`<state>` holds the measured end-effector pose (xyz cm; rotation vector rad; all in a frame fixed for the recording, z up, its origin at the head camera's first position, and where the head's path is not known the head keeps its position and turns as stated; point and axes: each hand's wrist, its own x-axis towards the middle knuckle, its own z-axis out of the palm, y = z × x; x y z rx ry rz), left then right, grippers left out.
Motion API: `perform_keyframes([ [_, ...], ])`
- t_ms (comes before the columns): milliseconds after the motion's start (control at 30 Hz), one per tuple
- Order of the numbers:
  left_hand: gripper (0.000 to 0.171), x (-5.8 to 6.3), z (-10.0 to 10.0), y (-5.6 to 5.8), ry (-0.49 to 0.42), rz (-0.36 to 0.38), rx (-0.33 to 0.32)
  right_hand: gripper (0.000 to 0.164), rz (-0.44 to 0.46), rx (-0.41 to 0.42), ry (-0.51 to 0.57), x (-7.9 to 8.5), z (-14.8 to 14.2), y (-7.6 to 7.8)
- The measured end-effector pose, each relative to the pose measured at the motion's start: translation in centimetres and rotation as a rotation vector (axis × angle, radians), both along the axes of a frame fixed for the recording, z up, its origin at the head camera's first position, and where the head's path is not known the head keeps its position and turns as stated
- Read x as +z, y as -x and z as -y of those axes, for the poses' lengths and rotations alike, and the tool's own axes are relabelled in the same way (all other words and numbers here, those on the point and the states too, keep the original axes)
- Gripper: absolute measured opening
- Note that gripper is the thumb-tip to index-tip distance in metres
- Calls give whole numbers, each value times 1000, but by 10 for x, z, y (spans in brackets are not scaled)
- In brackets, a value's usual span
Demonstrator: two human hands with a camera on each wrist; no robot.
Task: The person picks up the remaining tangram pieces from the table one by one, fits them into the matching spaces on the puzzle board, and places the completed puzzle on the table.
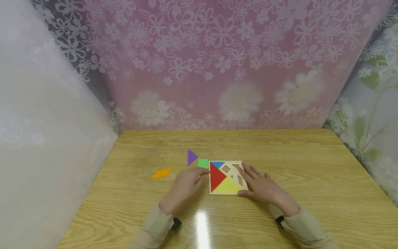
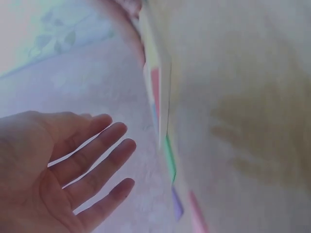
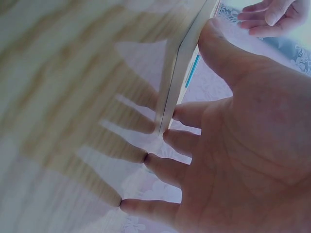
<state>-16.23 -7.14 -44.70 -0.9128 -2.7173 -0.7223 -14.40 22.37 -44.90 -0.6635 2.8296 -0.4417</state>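
Note:
A pale wooden tangram board [image 1: 236, 192] lies flat on the table. In its left and lower parts sit a red triangle [image 1: 217, 178], a yellow triangle [image 1: 228, 186] and a small blue triangle [image 1: 217, 164]. Its right part shows several cutouts. My left hand [image 1: 188, 181] hovers by the board's left edge, fingertips close to a green square [image 1: 203, 163]; the left wrist view shows its fingers extended and holding nothing. My right hand [image 1: 264, 186] rests against the board's right side, thumb at the near corner and fingers spread along the edge, fairly straight in the right wrist view.
Left of the board, a purple triangle [image 1: 192, 157] and an orange parallelogram [image 1: 161, 173] lie loose on the wooden table [image 1: 124, 207]. A pink flowered curtain [image 1: 199, 69] hangs behind the table's far edge, with pale cloth on both sides.

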Motion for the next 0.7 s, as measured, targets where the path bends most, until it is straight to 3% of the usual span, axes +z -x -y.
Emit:
perform_keyframes([
  [200, 14, 10, 35, 13, -55, -16, 155, 85, -12, 2, 3, 0, 0, 0],
  [367, 19, 11, 69, 19, -41, 54, 250, 85, -9, 0, -1, -1, 0, 0],
  [700, 26, -1, 116, 18, 146, 105, 335, 85, -2, -7, -1, -1, -1, -1],
])
